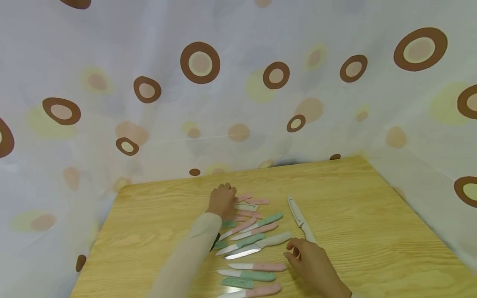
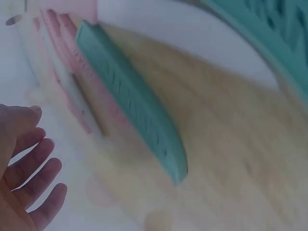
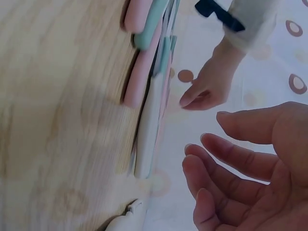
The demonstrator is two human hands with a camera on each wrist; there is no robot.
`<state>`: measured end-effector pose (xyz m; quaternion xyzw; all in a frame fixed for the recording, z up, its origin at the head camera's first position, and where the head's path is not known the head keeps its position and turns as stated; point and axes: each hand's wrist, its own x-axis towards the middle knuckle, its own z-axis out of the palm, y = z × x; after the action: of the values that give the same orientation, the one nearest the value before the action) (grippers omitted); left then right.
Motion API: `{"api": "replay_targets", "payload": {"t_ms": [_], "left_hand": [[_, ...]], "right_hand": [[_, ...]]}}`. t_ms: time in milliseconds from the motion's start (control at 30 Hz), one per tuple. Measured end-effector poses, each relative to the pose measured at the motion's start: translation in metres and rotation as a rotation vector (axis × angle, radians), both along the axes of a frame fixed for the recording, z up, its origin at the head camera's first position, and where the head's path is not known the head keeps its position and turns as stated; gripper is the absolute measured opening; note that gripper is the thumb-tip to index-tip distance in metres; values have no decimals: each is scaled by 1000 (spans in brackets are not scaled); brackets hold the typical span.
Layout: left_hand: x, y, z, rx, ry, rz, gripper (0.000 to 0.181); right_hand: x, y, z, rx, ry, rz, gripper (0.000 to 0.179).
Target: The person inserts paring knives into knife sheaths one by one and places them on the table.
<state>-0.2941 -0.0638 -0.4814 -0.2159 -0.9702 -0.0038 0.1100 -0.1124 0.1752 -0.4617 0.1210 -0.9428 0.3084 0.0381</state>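
My left hand (image 1: 222, 200) hovers beside the pink blade covers (image 1: 252, 214) and a white blade cover (image 1: 246, 206), its fingers loosely bent and holding nothing. In the left wrist view a green blade cover (image 2: 137, 106) lies near that hand, with a white blade (image 2: 192, 41) beyond it. My right hand (image 1: 312, 263), fingers relaxed and apart from everything, is just right of a white-handled knife (image 1: 275, 239) with a shiny blade. Above it lies another white-handled knife (image 1: 298, 214), its blade in a white cover. Between the hands are green-handled knives (image 1: 253, 239) and pink-handled knives (image 1: 266, 228).
Nearer the front of the wooden table (image 1: 357, 215) lie a pink-handled knife (image 1: 269, 267), a green-handled knife (image 1: 262, 276), a green blade cover (image 1: 237, 283) and another pink-handled knife (image 1: 262, 290). A patterned curtain (image 1: 238, 99) hangs behind the table and along its sides.
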Motion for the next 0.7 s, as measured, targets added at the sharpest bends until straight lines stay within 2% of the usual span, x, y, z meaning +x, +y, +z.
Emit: {"api": "replay_targets", "payload": {"t_ms": [100, 233, 333, 433, 533, 700], "left_hand": [[-1, 9, -7, -11, -67, 62, 26], [-1, 16, -13, 92, -129, 123, 27], [-1, 20, -13, 178, -174, 164, 27], [-2, 22, -13, 208, -207, 191, 25], [-5, 24, -15, 167, -194, 192, 22], [-10, 26, -24, 82, -106, 154, 16]], "right_hand": [[6, -4, -2, -34, -29, 16, 7], [11, -6, -6, -36, -66, 22, 7], [12, -6, -8, -32, -59, 63, 10], [12, -6, -9, -32, -40, 110, 11], [12, -7, -10, -28, -23, 138, 11], [13, -6, -11, -30, -37, 145, 10]]}}
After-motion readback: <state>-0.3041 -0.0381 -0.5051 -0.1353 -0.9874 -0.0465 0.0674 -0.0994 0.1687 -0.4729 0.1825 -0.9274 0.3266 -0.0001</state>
